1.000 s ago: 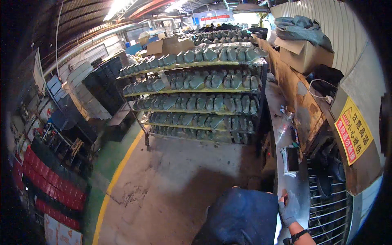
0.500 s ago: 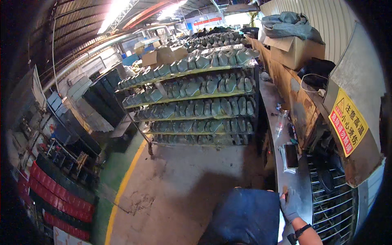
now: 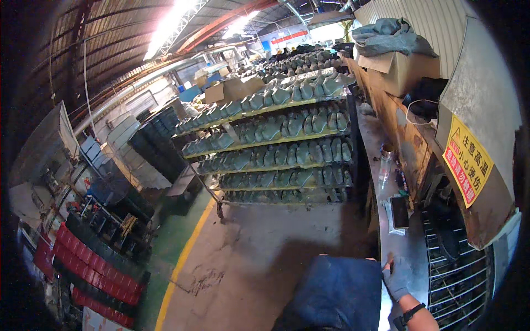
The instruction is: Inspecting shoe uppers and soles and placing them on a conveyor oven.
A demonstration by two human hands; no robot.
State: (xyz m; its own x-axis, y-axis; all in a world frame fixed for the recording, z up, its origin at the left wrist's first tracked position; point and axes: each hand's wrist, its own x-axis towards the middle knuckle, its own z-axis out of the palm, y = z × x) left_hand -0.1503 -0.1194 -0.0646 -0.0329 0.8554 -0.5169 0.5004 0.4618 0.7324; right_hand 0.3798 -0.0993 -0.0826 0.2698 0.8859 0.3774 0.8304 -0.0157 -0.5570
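My right hand (image 3: 396,278) wears a grey glove with bare fingertips and rests on the narrow metal bench (image 3: 414,251) at the lower right. Its thumb and fingers look apart, and I see nothing held in it. A dark band circles that wrist. Beside the hand, dark blue cloth (image 3: 337,292) like an apron covers the bottom middle. Small skin-coloured spots show at its far edge, too small to make out. My left hand does not show. Further along the bench lie a dark phone (image 3: 398,212) on a pale cloth or paper (image 3: 390,220) and a clear bottle (image 3: 385,168).
A wheeled rack (image 3: 265,169) ahead carries several shelves of grey-green shoe-shaped pieces. Metal bars (image 3: 458,281) run right of the bench, below a panel with a yellow warning sign (image 3: 468,160). A cardboard box (image 3: 406,71) sits above. Red slatted pieces (image 3: 96,267) lie left.
The whole view has shifted, so the rack and bench appear slightly further right and lower. My right hand stays on the bench beside the blue cloth.
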